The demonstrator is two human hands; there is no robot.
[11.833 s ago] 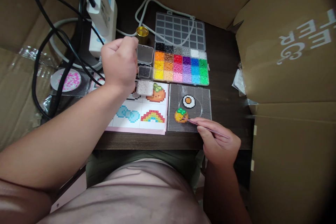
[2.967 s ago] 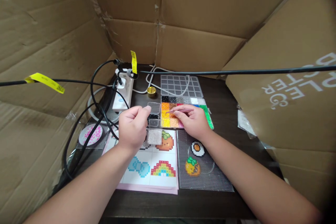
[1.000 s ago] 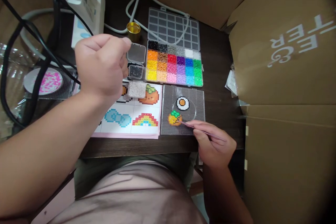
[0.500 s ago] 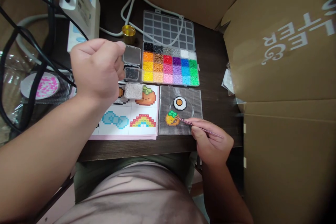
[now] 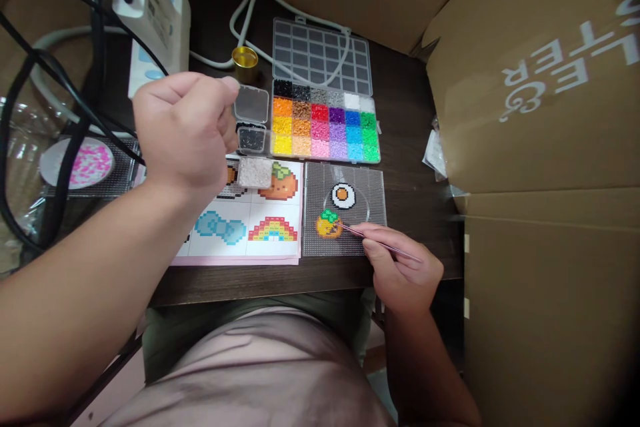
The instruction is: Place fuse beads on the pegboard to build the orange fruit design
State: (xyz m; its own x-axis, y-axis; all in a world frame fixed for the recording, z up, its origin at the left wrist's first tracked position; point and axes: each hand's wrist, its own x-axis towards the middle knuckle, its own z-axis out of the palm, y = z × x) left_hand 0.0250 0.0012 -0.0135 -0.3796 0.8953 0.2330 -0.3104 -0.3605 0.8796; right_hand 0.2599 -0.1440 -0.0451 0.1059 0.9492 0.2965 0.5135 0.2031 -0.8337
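Observation:
My right hand (image 5: 403, 273) pinches thin metal tweezers (image 5: 380, 243) whose tip touches the orange bead fruit with a green leaf (image 5: 329, 223) on the clear pegboard (image 5: 367, 177). A fried-egg bead design (image 5: 343, 195) sits just above it on the same board. My left hand (image 5: 183, 130) hovers in a loose fist above the pattern sheet (image 5: 240, 230), near a small clear box of black beads (image 5: 251, 139) and a box of white beads (image 5: 255, 172). Whether the fist holds anything is hidden.
An open bead organiser (image 5: 324, 127) with many coloured compartments lies behind the pegboard. A gold cap (image 5: 245, 63), a white power strip (image 5: 153, 10) with black cables, and a pink-beaded round board (image 5: 77, 163) sit at the left. Cardboard walls (image 5: 540, 147) close in on the right.
Three seconds ago my right hand was at the bead organiser with the tweezers; it has come back to the orange fruit on the pegboard. Over the last second, almost nothing moved.

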